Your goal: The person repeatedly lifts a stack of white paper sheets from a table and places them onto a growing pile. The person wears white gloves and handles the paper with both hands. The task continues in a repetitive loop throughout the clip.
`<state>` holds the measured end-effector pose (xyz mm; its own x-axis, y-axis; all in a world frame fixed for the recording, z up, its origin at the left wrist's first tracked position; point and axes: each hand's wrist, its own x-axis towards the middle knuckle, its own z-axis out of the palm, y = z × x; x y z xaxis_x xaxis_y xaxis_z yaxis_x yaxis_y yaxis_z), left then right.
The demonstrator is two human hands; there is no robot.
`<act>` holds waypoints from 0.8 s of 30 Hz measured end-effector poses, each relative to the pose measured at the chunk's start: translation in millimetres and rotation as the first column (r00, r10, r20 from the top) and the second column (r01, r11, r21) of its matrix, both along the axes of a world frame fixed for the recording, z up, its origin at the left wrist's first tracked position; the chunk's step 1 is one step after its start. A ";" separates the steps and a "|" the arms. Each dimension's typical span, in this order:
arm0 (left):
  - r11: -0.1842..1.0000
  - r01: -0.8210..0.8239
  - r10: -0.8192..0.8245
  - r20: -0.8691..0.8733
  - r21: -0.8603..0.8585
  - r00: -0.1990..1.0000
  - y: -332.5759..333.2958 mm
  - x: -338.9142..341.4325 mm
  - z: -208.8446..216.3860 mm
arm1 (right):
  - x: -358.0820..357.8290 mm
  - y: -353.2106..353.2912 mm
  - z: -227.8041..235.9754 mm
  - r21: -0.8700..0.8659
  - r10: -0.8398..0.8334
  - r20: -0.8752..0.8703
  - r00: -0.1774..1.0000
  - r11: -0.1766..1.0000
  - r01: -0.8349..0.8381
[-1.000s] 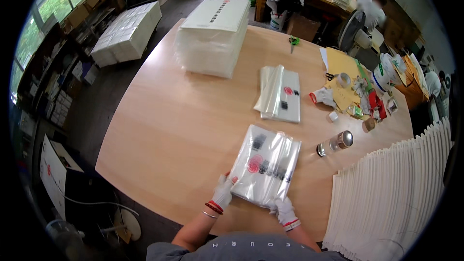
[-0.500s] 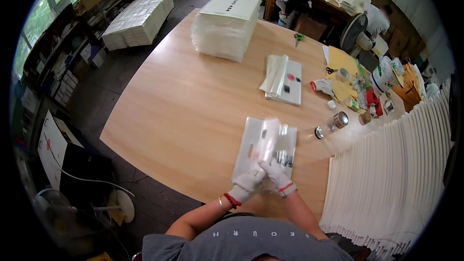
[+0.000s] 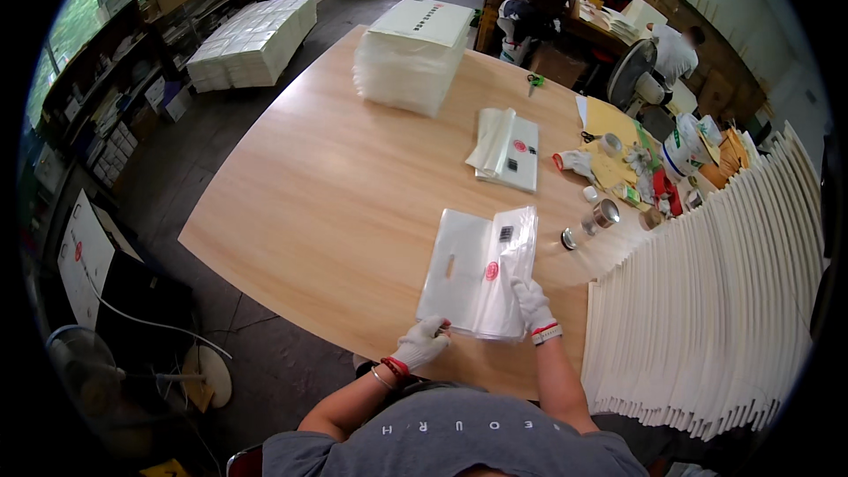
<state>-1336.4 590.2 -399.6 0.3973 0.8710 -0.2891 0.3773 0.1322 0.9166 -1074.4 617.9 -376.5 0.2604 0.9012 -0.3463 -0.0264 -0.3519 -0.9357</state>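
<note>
A clear, glossy plastic bag (image 3: 480,272), flat and rectangular with a small slot cut near its middle, lies on the pale wood-grain table (image 3: 327,194) just ahead of the person. A white sheet shows through the film, with one red round mark and one small dark square on it. Both hands wear white knit gloves. The left hand (image 3: 422,341) sits at the bag's 7 o'clock corner, fingers curled together and nipping its near edge. The right hand (image 3: 531,300), at the bag's 4 o'clock side, lies flat on the film with its fingers pressed together and pointing to 12 o'clock. At 12 o'clock from the bag lies a second, smaller bagged packet (image 3: 508,150), also with a red mark. Farther toward 11 o'clock stands one tall block of stacked clear bags (image 3: 411,66), topped by a white sheet. At 3 o'clock, two small metal tins (image 3: 601,216) sit beside a long fanned row of white cards (image 3: 707,300).
</note>
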 end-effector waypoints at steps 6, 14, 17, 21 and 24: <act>0.989 -0.090 0.083 0.059 0.117 0.995 9.0 -5.5 -4.5 | 47.4 -14.3 60.5 -0.096 0.103 0.608 0.787 0.994 -0.056; 0.990 -0.045 0.024 0.154 0.135 0.988 66.6 8.8 5.5 | 64.8 -8.0 196.6 0.013 0.243 0.714 0.657 0.933 -0.360; 0.987 -0.052 0.027 0.160 0.153 0.987 95.9 23.6 -14.7 | 37.7 -8.3 256.4 -0.023 0.279 0.705 0.652 0.928 -0.372; 0.975 -0.118 0.094 0.131 0.190 0.987 133.9 32.8 3.8 | -1.9 -15.8 320.3 0.107 0.225 0.878 0.423 0.769 -0.630; 0.988 -0.121 0.101 0.197 0.095 0.975 156.7 28.9 43.7 | -19.3 -27.0 359.6 0.051 0.246 0.914 0.324 0.721 -0.691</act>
